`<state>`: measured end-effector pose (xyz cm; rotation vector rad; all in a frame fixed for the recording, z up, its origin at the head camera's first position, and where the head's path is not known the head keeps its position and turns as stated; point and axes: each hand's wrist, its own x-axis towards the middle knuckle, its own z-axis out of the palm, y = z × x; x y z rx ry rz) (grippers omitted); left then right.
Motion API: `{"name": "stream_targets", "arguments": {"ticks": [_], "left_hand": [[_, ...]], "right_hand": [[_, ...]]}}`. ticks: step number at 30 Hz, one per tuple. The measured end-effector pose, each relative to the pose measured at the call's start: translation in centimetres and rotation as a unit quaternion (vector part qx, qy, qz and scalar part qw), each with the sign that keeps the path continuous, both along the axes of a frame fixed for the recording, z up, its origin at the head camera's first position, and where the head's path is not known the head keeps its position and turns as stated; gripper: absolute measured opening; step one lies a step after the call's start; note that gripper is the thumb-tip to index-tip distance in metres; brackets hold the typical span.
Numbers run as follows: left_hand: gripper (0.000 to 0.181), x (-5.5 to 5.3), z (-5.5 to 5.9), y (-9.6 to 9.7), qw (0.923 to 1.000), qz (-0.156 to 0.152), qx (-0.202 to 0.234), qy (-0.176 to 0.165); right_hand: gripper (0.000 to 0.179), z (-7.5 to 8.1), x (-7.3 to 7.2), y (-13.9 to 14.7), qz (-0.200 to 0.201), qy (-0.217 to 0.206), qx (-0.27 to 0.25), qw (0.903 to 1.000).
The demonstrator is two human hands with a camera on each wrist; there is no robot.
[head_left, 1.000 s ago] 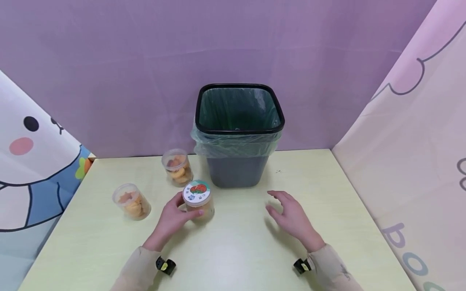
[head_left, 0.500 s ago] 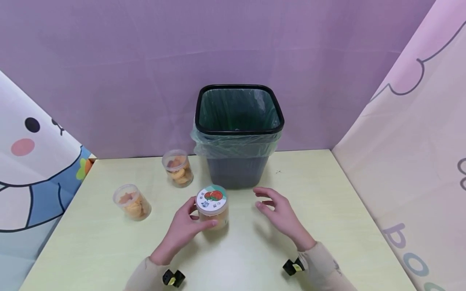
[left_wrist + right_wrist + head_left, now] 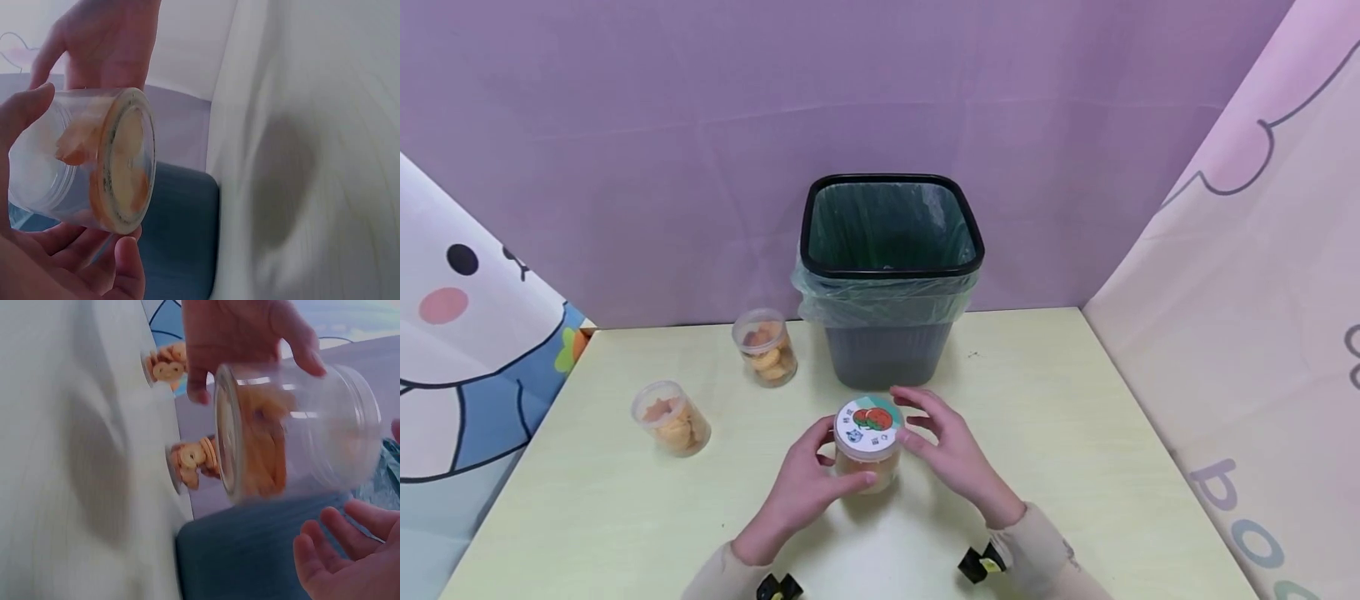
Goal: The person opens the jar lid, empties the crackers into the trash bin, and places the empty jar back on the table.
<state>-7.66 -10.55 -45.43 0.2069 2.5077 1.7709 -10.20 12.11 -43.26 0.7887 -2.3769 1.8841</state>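
Note:
My left hand (image 3: 801, 492) grips a clear plastic jar (image 3: 867, 471) round its side, with the thumb across the front. The jar's lid (image 3: 868, 427) has a white and green label with red fruit on it. Both wrist views show the jar raised off the table, with orange-brown cookies (image 3: 265, 437) at its bottom. On the other side, my right hand (image 3: 951, 454) is at the lid's right edge, thumb and forefinger spread around it. In the right wrist view, its fingers (image 3: 334, 544) stand a little apart from the jar; whether the thumb touches the lid I cannot tell.
Two lidless jars of cookies stand on the left of the table (image 3: 587, 500): one nearer (image 3: 672, 418), one farther back (image 3: 765, 348). A grey bin (image 3: 887, 354) with a green liner stands at the back, just beyond my hands. Fabric walls enclose the table.
My left hand has carried the lidded jar rightward and toward me, away from the two other jars. My right hand has moved left until it reaches the lid.

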Motion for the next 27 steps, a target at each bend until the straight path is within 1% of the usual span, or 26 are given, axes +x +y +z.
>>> {"name": "stream_targets", "arguments": {"ticks": [6,10,13,16,20,23,27], "left_hand": [[0.080,0.2,-0.1,0.9,0.9997,-0.004,-0.011,0.019],[0.079,0.3,-0.1,1.3,0.9995,0.004,-0.019,0.024],[0.079,0.5,0.0,1.5,0.9992,0.012,-0.028,0.027],[0.079,0.6,0.0,1.6,0.9987,0.014,-0.035,0.034],[0.080,0.7,0.0,1.5,0.9985,0.008,-0.030,0.045],[0.084,0.7,-0.1,1.4,0.9983,-0.001,-0.031,0.050],[0.089,0.8,-0.2,1.1,0.9979,-0.020,-0.040,0.048]], "right_hand": [[0.067,-0.5,0.5,-1.1,-0.017,-0.039,0.007,0.9991],[0.084,-0.7,0.7,-1.4,-0.013,-0.065,-0.018,0.9977],[0.090,-0.9,0.7,-1.5,-0.008,-0.084,-0.036,0.9958],[0.089,-1.0,0.8,-1.5,-0.010,-0.098,-0.044,0.9942],[0.088,-1.0,0.7,-1.3,-0.007,-0.104,-0.063,0.9926],[0.087,-1.1,0.6,-1.2,0.007,-0.113,-0.100,0.9885],[0.085,-1.1,0.4,-1.0,0.035,-0.131,-0.163,0.9772]]}}
